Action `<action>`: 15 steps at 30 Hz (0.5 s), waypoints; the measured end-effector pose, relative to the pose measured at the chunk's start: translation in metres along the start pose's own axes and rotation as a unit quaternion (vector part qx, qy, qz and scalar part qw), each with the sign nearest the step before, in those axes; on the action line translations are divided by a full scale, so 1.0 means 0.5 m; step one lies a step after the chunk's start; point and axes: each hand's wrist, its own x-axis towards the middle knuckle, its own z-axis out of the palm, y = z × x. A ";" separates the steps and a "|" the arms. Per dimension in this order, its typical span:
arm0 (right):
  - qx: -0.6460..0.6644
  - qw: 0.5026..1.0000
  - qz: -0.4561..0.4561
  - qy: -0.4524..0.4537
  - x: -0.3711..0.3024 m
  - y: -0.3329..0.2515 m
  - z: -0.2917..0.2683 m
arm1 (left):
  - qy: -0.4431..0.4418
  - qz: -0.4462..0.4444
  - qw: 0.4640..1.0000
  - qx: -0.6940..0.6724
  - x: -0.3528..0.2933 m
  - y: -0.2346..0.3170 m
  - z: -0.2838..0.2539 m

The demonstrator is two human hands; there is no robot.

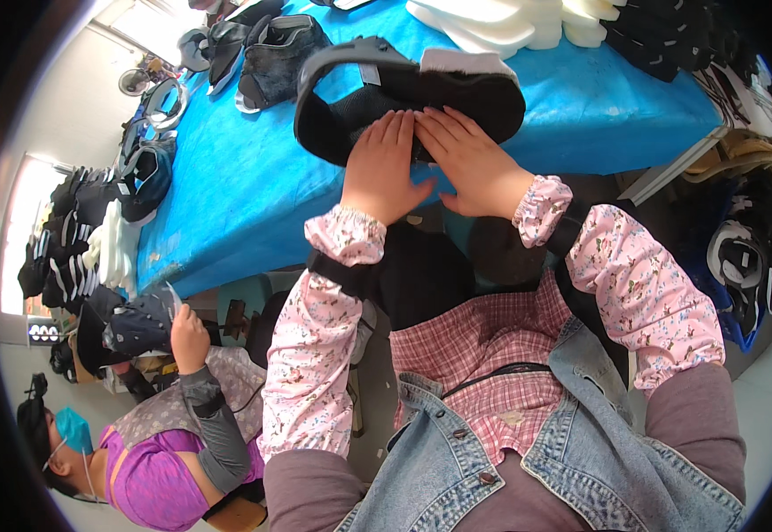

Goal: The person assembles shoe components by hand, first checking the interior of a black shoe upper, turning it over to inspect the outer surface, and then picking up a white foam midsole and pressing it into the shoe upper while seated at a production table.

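Observation:
A black padded fabric piece [492, 106], curved into a wide loop with mesh inside and a pale fuzzy strip on its upper right edge, rests at the front edge of the blue-covered table [253, 177]. My left hand [386, 173] lies with straight fingers on the middle of its near wall. Beside it, my right hand [474, 164] presses flat in the same way, the fingertips of both nearly meeting. Both thumbs stick out toward me, below the piece. Whatever is under my palms is hidden.
Dark padded pieces [284, 58] stand at the far left of the table. White foam pads [492, 22] and black pieces [652, 35] are piled at the back. A masked co-worker [164, 443] at left handles a dark piece. A blue crate [740, 310] stands at right.

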 end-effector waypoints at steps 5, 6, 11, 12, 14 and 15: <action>-0.032 0.999 0.005 -0.016 0.002 0.004 0.003 | -0.141 -0.042 0.989 0.015 0.063 0.000 -0.019; -0.035 0.999 0.011 -0.036 0.002 0.005 0.006 | -0.108 -0.041 0.993 0.009 0.047 0.000 -0.001; -0.026 1.000 0.002 -0.012 -0.014 0.002 0.010 | -0.030 -0.018 0.999 0.016 -0.006 0.019 0.021; -0.031 1.000 -0.001 -0.007 -0.014 0.003 0.008 | -0.025 -0.019 0.999 0.015 0.001 0.019 0.016; -0.036 0.999 -0.003 -0.003 -0.014 0.006 0.004 | -0.034 -0.023 0.999 0.007 0.020 0.020 0.008; -0.043 0.999 -0.004 -0.006 -0.015 0.001 0.001 | -0.044 -0.028 0.999 0.001 0.023 0.018 0.005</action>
